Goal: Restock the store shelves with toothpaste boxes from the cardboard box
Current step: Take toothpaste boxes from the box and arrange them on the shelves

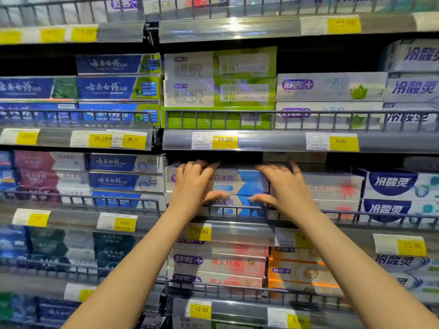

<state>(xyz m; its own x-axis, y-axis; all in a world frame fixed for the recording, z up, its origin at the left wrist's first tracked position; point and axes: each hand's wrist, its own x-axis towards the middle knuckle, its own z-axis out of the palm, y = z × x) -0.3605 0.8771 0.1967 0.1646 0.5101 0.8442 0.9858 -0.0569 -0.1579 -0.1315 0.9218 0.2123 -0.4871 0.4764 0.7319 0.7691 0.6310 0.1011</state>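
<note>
A white-and-blue toothpaste box (234, 181) lies on top of a matching box (235, 204) on the middle shelf, behind a grey wire rail (356, 213). My left hand (193, 184) grips the top box's left end, fingers over its top and thumb under its front edge. My right hand (282, 184) grips its right end the same way. The cardboard box is out of view.
Shelves above, below and to both sides hold stacked toothpaste boxes: blue ones (126, 181) at left, white-and-red ones (332, 186) right beside my right hand, green ones (218, 91) above. Price strips with yellow tags (224, 141) front each shelf.
</note>
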